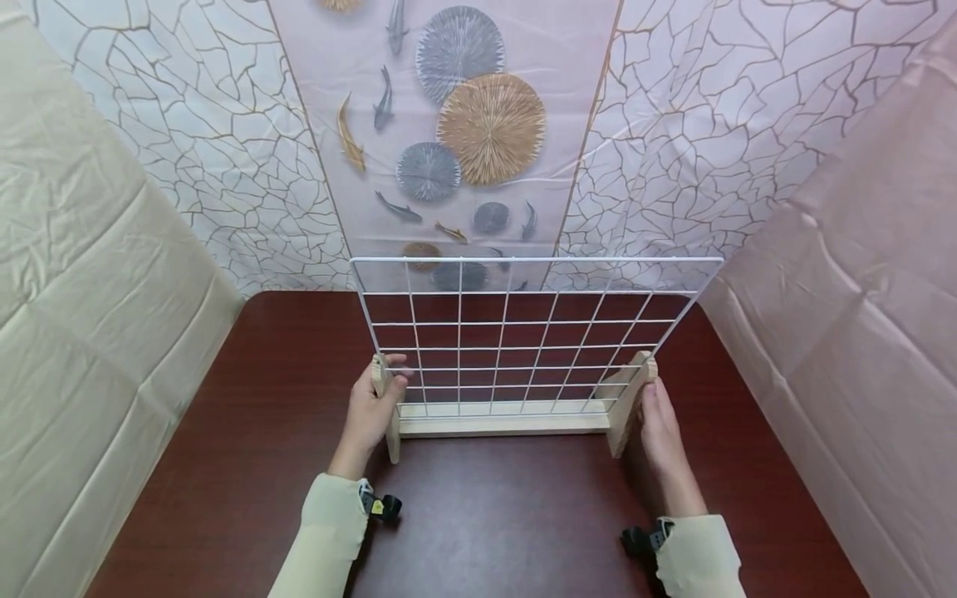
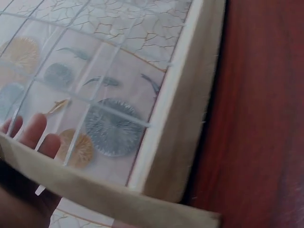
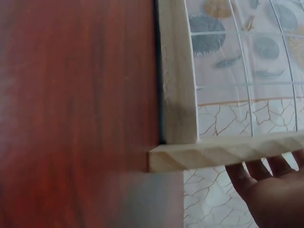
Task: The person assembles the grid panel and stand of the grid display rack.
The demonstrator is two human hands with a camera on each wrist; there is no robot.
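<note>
A white wire grid rack leans back in a pale wooden frame on the table. The frame has a bottom board between two upright side panels. My left hand grips the left side panel, thumb toward the front; in the left wrist view its fingertips show past the panel, behind the wires. On the other side, my right hand rests against the outer side of the right side panel. Its fingers reach to that panel in the right wrist view, their tips hidden behind it.
The dark red wooden table spreads around the frame. A patterned cloth hangs at the back, with pale cloth walls on both sides. Small black wrist cameras jut from both sleeves.
</note>
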